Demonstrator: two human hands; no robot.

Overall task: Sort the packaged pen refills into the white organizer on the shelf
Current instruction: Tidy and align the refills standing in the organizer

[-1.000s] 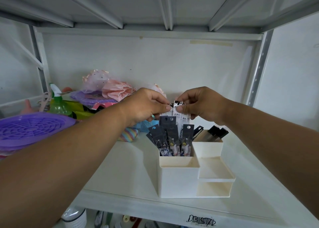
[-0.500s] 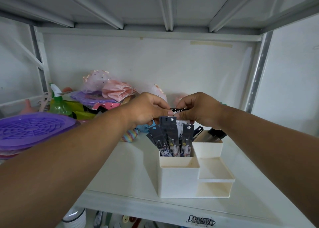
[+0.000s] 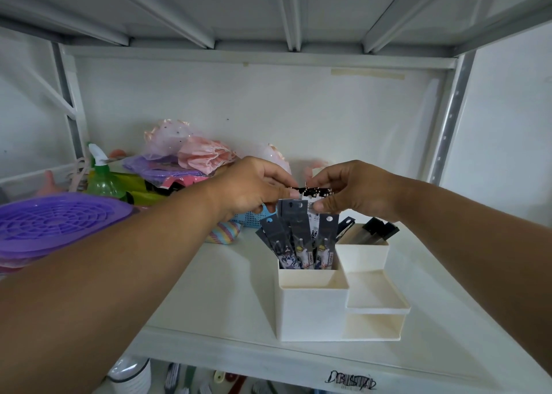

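Note:
A white organizer (image 3: 310,313) stands on the shelf, right of centre. Several dark packaged pen refills (image 3: 298,238) stand upright in its tall left compartment. More dark packs (image 3: 379,229) lean in the back right compartment. Above the left compartment, my left hand (image 3: 254,184) and my right hand (image 3: 352,190) both pinch the top of a white refill pack with a black patterned edge (image 3: 312,191). Its lower part sits behind the dark packs. The organizer's front tray and lower slot hold nothing.
A purple slotted lid (image 3: 56,223) lies at the left edge. Behind it are a green spray bottle (image 3: 103,178), pink and purple fabric items (image 3: 191,157) and a blue basket (image 3: 254,219). A white cup (image 3: 131,375) sits on the shelf below.
Both hands have dropped slightly with the white pack, which has sunk lower behind the dark packs in the left compartment.

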